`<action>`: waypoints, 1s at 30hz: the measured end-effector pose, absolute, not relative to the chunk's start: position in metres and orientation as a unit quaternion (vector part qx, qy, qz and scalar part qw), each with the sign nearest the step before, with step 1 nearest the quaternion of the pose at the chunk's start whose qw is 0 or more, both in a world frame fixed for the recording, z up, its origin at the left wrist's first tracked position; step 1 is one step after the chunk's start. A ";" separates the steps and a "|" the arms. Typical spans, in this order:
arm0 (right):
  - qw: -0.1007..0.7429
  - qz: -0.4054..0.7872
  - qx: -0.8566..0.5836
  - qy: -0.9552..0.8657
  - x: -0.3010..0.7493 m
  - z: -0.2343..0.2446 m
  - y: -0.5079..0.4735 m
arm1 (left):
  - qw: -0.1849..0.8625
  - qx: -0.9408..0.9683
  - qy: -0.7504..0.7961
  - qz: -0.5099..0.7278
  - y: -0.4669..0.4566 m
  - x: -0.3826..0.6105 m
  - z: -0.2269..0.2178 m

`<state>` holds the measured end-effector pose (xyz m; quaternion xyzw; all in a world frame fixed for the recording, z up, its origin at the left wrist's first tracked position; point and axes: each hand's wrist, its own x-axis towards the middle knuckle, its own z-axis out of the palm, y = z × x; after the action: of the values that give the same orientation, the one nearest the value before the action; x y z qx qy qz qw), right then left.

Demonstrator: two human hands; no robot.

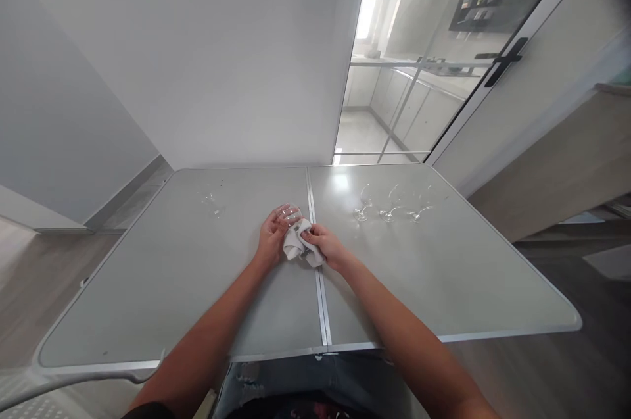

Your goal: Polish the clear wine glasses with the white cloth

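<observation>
Over the table's middle seam, my left hand [272, 233] is closed around a transparent wine glass [288, 212], its bowl turned away from me. My right hand [329, 245] grips a crumpled white cloth [298, 245], which is pressed against the near part of the glass. Cloth and fingers hide the stem and foot. Both hands are close together, just above the tabletop.
On the grey folding table [172, 287], several stemmed glasses stand in a row to the right, including one glass [362, 212]. Faint glassware [211, 203] is at the left. Beyond the far edge are a white wall [246, 64] and a glazed door [394, 97].
</observation>
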<state>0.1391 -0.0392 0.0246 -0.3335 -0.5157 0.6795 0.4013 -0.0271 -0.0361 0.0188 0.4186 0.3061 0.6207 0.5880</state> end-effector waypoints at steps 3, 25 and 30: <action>0.412 0.447 -0.427 -0.670 0.137 0.026 -0.041 | 0.550 0.434 0.321 0.637 -0.036 -0.029 0.019; 0.578 0.590 -0.443 -0.350 0.133 0.012 -0.031 | 0.548 0.435 0.291 0.652 -0.040 -0.030 0.028; 0.638 0.597 -0.443 -0.200 0.134 0.019 -0.031 | 0.551 0.434 0.249 0.668 -0.045 -0.023 0.038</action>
<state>0.1338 -0.0309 0.0193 -0.4432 -0.1995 0.5971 0.6381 -0.0228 -0.0455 0.0383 0.4340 0.2489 0.6676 0.5514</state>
